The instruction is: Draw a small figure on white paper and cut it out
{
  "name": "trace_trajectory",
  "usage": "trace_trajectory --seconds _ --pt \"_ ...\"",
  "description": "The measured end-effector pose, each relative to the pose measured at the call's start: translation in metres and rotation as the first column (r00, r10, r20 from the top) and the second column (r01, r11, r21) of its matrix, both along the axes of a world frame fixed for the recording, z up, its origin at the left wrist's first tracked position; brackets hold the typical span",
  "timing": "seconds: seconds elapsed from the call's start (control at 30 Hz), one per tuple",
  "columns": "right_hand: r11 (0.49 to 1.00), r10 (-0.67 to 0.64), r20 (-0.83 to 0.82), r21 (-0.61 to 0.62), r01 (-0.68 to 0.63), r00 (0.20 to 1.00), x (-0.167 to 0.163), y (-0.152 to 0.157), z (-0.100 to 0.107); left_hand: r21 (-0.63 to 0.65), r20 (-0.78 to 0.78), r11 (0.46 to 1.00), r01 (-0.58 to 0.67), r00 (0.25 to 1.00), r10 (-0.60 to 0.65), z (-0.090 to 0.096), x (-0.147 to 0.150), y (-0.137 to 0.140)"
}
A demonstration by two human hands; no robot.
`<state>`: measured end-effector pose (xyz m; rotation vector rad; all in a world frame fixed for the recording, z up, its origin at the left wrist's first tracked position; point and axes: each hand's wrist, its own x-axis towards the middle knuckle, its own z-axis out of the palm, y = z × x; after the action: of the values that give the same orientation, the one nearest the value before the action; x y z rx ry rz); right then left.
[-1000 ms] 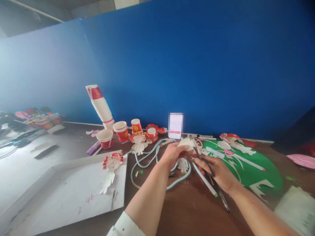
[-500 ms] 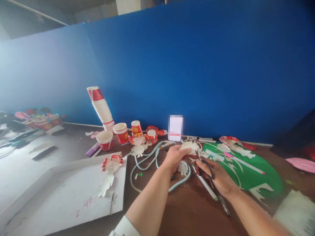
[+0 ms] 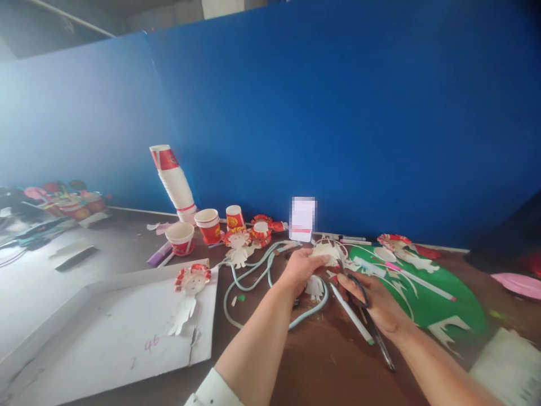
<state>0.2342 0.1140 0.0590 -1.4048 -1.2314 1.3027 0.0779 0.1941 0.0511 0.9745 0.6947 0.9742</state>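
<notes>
My left hand (image 3: 301, 269) pinches a piece of white paper (image 3: 327, 252), thumb on top, in the middle of the table. In my right hand (image 3: 374, 299) is a pair of black-handled scissors (image 3: 359, 287), fingers through the loops, its blades at the right edge of the paper. Below the hands lies a white paper cut-out (image 3: 315, 287). A white marker with a green tip (image 3: 353, 316) rests close under the right hand, with a dark pen (image 3: 382, 344) beside it.
A white cable (image 3: 249, 286) loops around the left hand. Red paper cups (image 3: 207, 226) and a tall leaning cup stack (image 3: 175, 186) stand at the back left. A grey-white board (image 3: 105, 332) lies left, a green sheet (image 3: 460, 299) right. A blue partition (image 3: 316, 113) rises behind.
The hands stay in nearly the same place. The scissors and the white paper have shifted only slightly against each other.
</notes>
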Motion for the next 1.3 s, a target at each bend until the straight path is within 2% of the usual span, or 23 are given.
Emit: trace_trajectory --seconds 0.33,0.6,0.77,1.0,1.3 --pt "1.0 0.005 0.055 0.018 -0.006 0.998 0.001 0.0 0.0 0.034 -0.044 0.999 -0.006 0.999 0.008 -0.009 0.0 0.005" --pt "1.0 -0.009 0.086 0.0 0.009 0.996 -0.001 -0.001 0.004 0.012 -0.044 1.0 -0.018 0.999 0.018 -0.004 0.001 0.001" --pt "0.999 -0.015 0.128 0.031 0.011 0.992 -0.002 -0.001 0.005 0.011 -0.005 1.0 0.003 1.0 -0.003 -0.005 0.002 0.0" --pt "0.999 -0.038 0.091 0.0 0.038 0.995 -0.007 -0.002 0.009 0.017 0.028 1.0 0.0 1.0 -0.001 -0.002 0.002 0.0" --pt "0.996 -0.084 0.031 -0.011 0.084 0.996 -0.01 -0.003 0.004 0.028 -0.112 0.997 -0.072 0.991 0.075 0.002 0.001 0.0"
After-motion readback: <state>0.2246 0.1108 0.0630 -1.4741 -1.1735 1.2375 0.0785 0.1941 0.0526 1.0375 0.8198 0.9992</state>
